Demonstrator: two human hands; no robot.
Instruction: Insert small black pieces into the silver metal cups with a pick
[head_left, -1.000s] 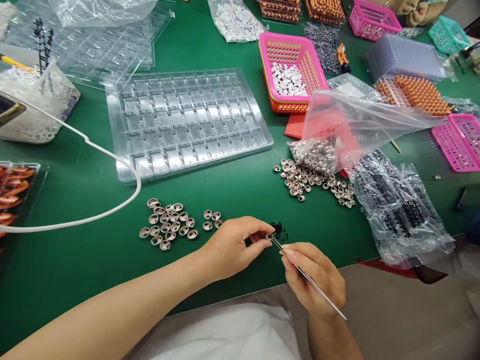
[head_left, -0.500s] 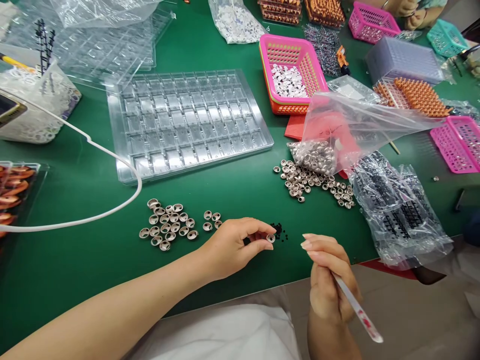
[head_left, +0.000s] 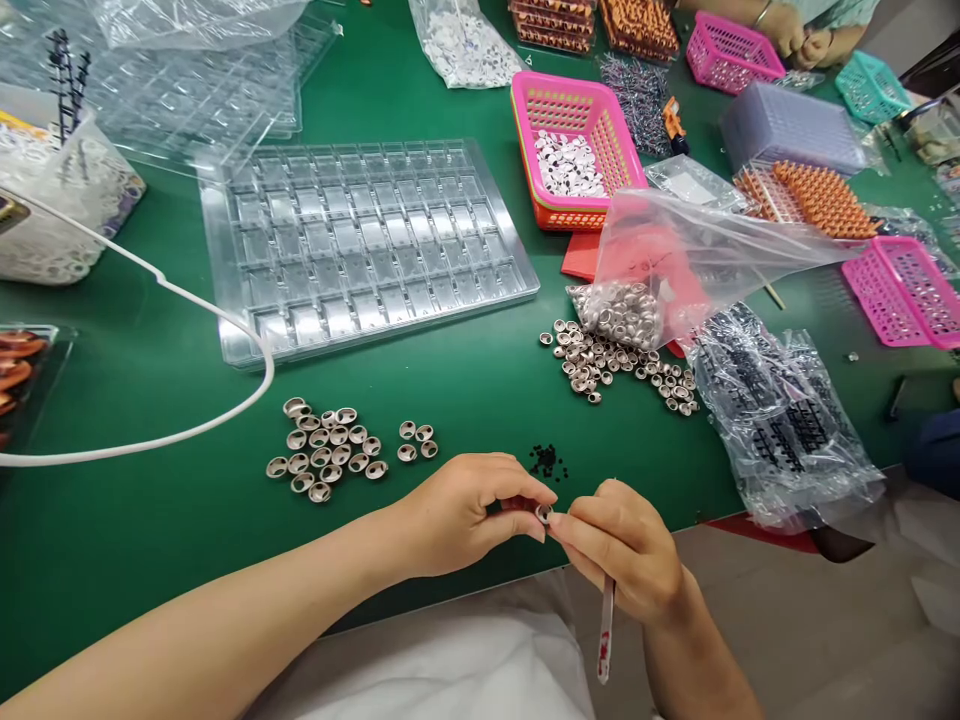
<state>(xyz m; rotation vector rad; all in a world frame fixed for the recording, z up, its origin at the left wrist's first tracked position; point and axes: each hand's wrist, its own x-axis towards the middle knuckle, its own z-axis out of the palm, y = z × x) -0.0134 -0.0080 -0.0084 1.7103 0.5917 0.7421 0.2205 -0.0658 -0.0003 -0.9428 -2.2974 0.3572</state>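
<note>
Between the thumb and forefinger of my left hand [head_left: 487,505] is a small silvery oval cup [head_left: 544,513], its opening facing up. My right hand [head_left: 626,550] meets it from the right, fingertips at the cup's rim. A thin pale stick with red marks [head_left: 605,630] is tucked in that hand and points down toward me. Just beyond the hands lies a small heap of tiny black pieces [head_left: 546,461]. To the left, a group of silvery cups [head_left: 330,455] rests on the green table [head_left: 457,390], with a few more cups [head_left: 417,441] beside it.
A clear compartment tray [head_left: 367,250] lies ahead. Loose silvery parts [head_left: 589,360] spill near a plastic bag [head_left: 626,312]. A pink basket [head_left: 525,120] holds white ovals. A white cable [head_left: 225,410] curves at left. Bagged black parts [head_left: 780,410] lie right; another person's hands [head_left: 799,40] are far right.
My right hand has moved left until its fingertips meet the cup, and its stick has swung to hang nearly straight down. My left hand has come slightly nearer to me, still holding the cup.
</note>
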